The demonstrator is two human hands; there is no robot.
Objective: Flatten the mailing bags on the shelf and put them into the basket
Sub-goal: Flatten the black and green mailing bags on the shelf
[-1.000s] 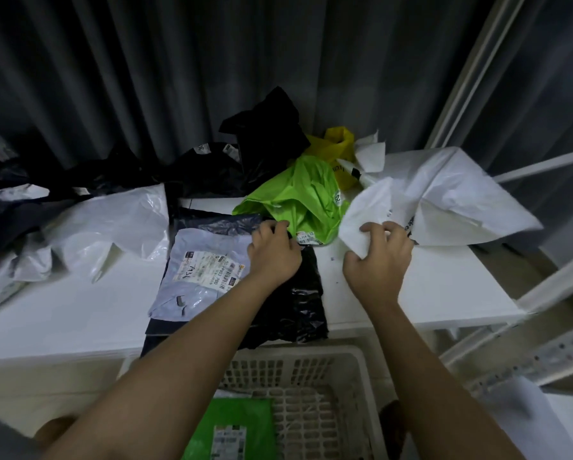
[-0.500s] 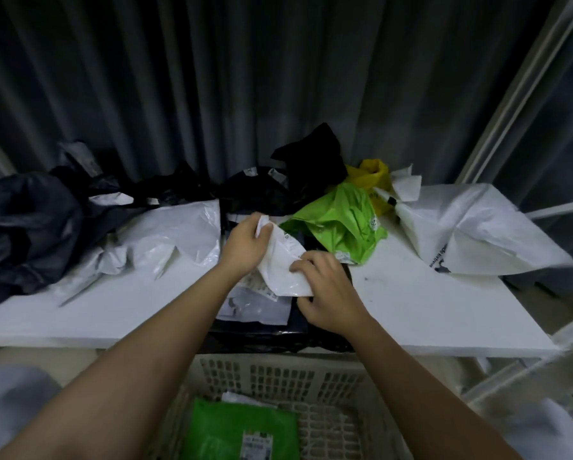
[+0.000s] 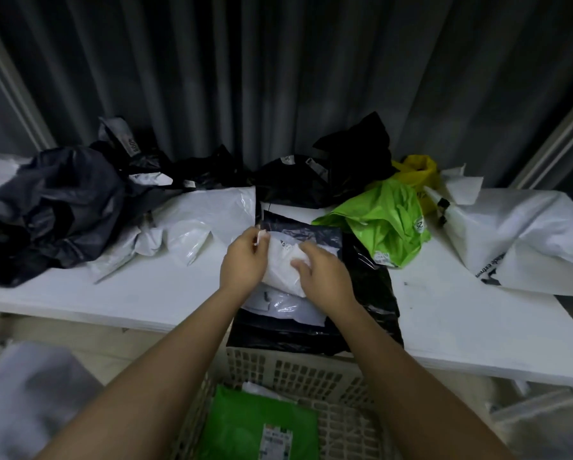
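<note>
Since half a second ago the small crumpled white plastic mailing bag (image 3: 283,265) has been drawn down onto the flattened pile, and both hands have been brought closer together over it. The white shelf board (image 3: 152,290) carries heaped dark bags (image 3: 46,207) at nine o'clock. At the centre, the left hand (image 3: 243,260) is curled on the white bag's upper left corner, finger and thumb pinched together on it. The bag lies on a flat grey labelled bag (image 3: 288,305), itself on a flat black bag (image 3: 371,293). The right hand (image 3: 323,277) is laid on the bag's right half; whether its fingers press flat or grip cannot be told. At one o'clock lies a crumpled lime-green bag (image 3: 381,224).

The corner is best kept pinned while the right palm is swept toward three o'clock, so creases are pushed out. Only then should the bag be lowered into the white perforated plastic basket (image 3: 298,370) at six o'clock.
</note>
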